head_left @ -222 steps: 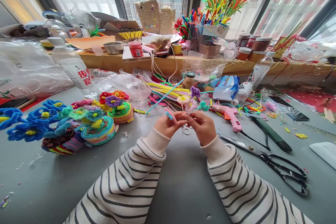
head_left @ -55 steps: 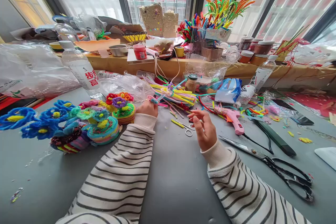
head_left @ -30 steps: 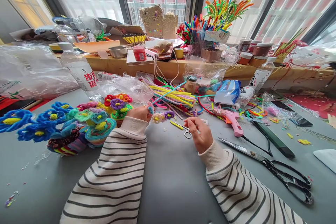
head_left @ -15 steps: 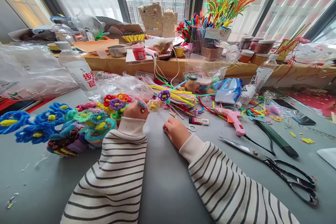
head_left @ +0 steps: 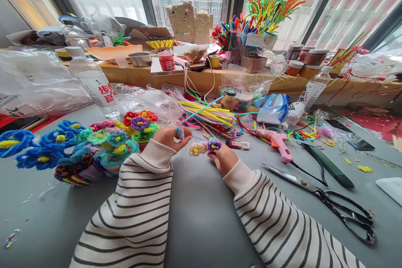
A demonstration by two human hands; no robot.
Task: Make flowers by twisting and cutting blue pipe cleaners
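My left hand (head_left: 172, 137) is closed in a pinch on a pink-and-blue twisted pipe-cleaner piece (head_left: 179, 130). A thin blue stem runs from it towards two small pipe-cleaner flowers, a cream one (head_left: 197, 149) and a purple one (head_left: 214, 145). My right hand (head_left: 224, 159) has its fingers closed at the purple flower, just above the grey table. The fingertips are partly hidden by the petals. Left of my left hand stand fluffy pots with blue flowers (head_left: 59, 139), a green flower (head_left: 99, 136) and an orange-and-purple cluster (head_left: 140, 123).
Large scissors (head_left: 304, 183) lie right of my right arm, near a pink glue gun (head_left: 279, 140). A glue stick (head_left: 238, 145) and a pile of pipe cleaners (head_left: 210, 111) lie beyond my hands. A water bottle (head_left: 92, 81) stands back left. A wooden shelf (head_left: 141, 76) crosses behind.
My right hand has risen from the table and closed at the purple flower. The two small flowers have moved right and down, away from my left hand, which keeps its pinch.
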